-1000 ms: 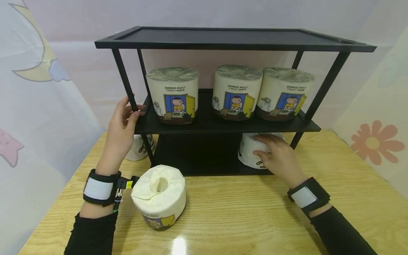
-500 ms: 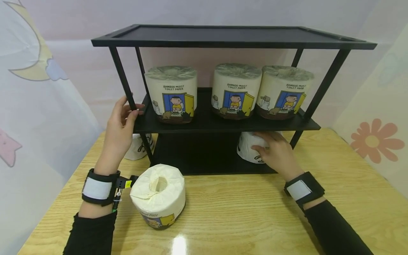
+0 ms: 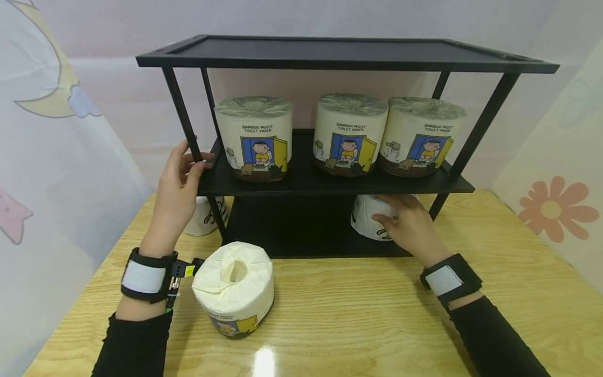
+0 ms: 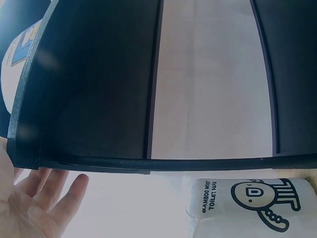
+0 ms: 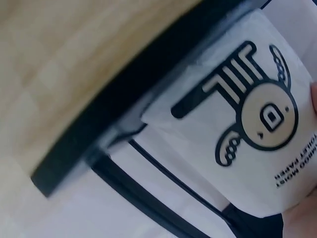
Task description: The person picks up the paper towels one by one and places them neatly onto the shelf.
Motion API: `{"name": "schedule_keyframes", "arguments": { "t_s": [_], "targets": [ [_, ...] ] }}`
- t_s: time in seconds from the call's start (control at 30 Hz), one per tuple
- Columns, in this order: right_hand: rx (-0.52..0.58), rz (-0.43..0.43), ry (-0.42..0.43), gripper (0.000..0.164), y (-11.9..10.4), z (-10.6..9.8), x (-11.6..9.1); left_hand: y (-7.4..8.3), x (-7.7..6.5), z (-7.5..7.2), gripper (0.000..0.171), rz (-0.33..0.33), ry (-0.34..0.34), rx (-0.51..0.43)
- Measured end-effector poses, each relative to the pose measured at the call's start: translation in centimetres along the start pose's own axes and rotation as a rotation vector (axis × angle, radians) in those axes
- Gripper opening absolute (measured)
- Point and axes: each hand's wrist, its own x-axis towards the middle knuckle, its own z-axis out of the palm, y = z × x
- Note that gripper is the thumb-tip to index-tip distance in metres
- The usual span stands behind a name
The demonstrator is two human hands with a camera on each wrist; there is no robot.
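My left hand (image 3: 176, 188) grips the left front post of a black two-tier rack (image 3: 301, 189) at the middle shelf's corner, thumb in front and fingers behind. Under that shelf, my right hand (image 3: 413, 228) holds a white-wrapped toilet roll (image 3: 367, 217) standing at the right end of the bottom shelf. Its thumb lies on the front of the roll, and the shelf above hides part of the fingers. In the right wrist view the roll (image 5: 267, 116) shows a black cartoon print, with only bits of the hand at the right edge.
Three toilet rolls, including a left one (image 3: 254, 139), stand on the middle shelf. Another roll (image 3: 233, 290) stands on the wooden table (image 3: 339, 319) before the rack. Behind the rack's left post is one more roll (image 3: 200, 220). Patterned cloth (image 3: 80, 157) hangs behind and beside.
My right hand and its toilet roll have moved slightly deeper into the bottom shelf, mostly in the first half second. My left hand keeps its grip on the post.
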Motion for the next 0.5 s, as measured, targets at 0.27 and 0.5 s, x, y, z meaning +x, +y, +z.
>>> {"name": "schedule_keyframes", "arguments": {
  "t_s": [0.27,0.5],
  "targets": [
    [-0.075,-0.055,-0.128,0.052,0.1,-1.6,0.3,0.0,-0.1,-0.1,0.047,0.003,0.004,0.013],
    [-0.106,0.023,-0.214,0.051,0.0,-3.8,0.3,-0.1,0.0,0.1,0.048,0.011,0.002,0.013]
  ]
}}
